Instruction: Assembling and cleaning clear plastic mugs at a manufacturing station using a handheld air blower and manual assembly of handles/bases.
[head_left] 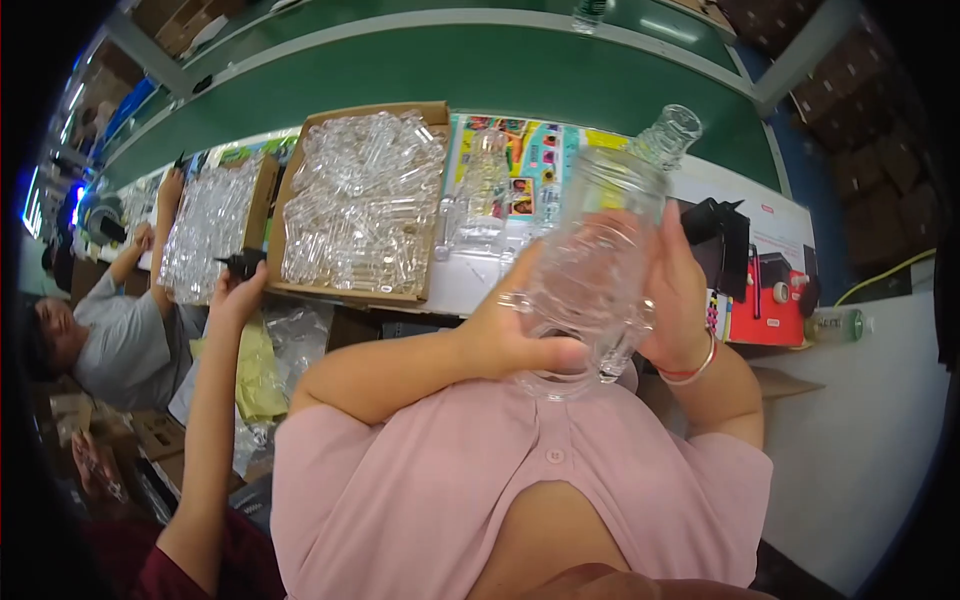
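While both bent forearms (385, 372) angle inward before the pink shirt (430, 480), the left hand (505, 325) grips a clear cylindrical vessel (590, 270), its thumb crossing the lower front, its other fingers partly hidden; the right hand (680, 300) clamps the opposite side, fingers pointing upward. Between them, the glossy, see-through vessel leans slightly, its wide ringed end uppermost.

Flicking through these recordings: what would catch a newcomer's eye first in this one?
Probably the large clear vessel, held in front of the chest between the person's left hand and right hand. Next comes the open cardboard box left of it, heaped with shiny clear pieces. At the right, a patch of vivid red stands out on the table.
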